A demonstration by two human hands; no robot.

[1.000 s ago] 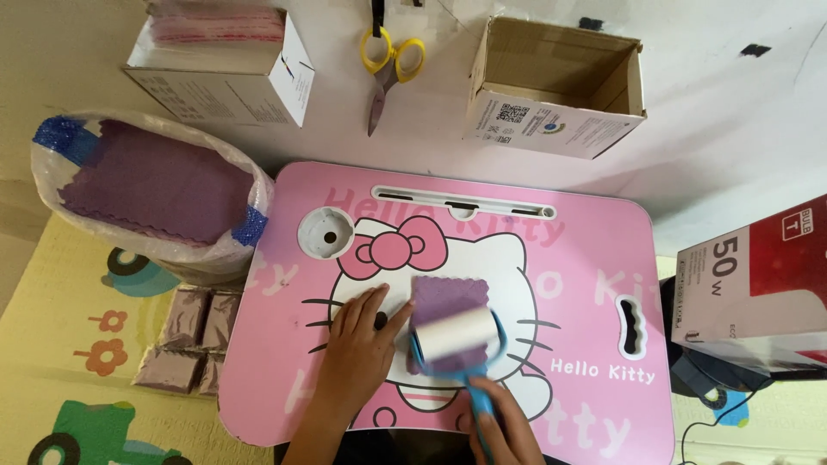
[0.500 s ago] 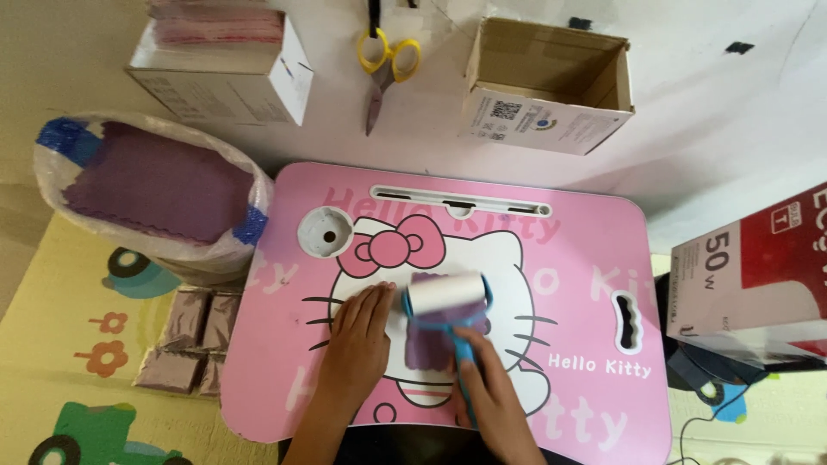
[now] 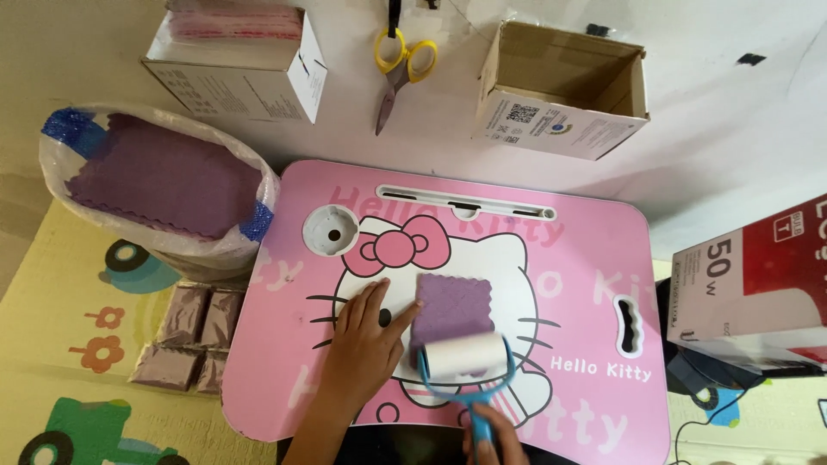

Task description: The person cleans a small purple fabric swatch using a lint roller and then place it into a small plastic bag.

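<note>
A small purple cloth square [image 3: 454,309] with zigzag edges lies flat on the pink lap table [image 3: 586,284]. My left hand [image 3: 366,349] rests flat on the table, its fingertips pressing the cloth's left edge. My right hand [image 3: 493,441] grips the blue handle of a lint roller [image 3: 465,360], whose white drum sits on the near edge of the cloth.
A white sack of purple cloths [image 3: 159,185] stands left of the table, with folded cloth packets [image 3: 185,340] on the play mat below it. Beyond the table: a box of pink packets [image 3: 237,60], yellow scissors [image 3: 398,73], an open cardboard box [image 3: 560,86]. A red and white box [image 3: 758,284] stands right.
The lint roller went to the cloth's far side and has come back to its near edge. My left hand has kept holding the cloth's left side.
</note>
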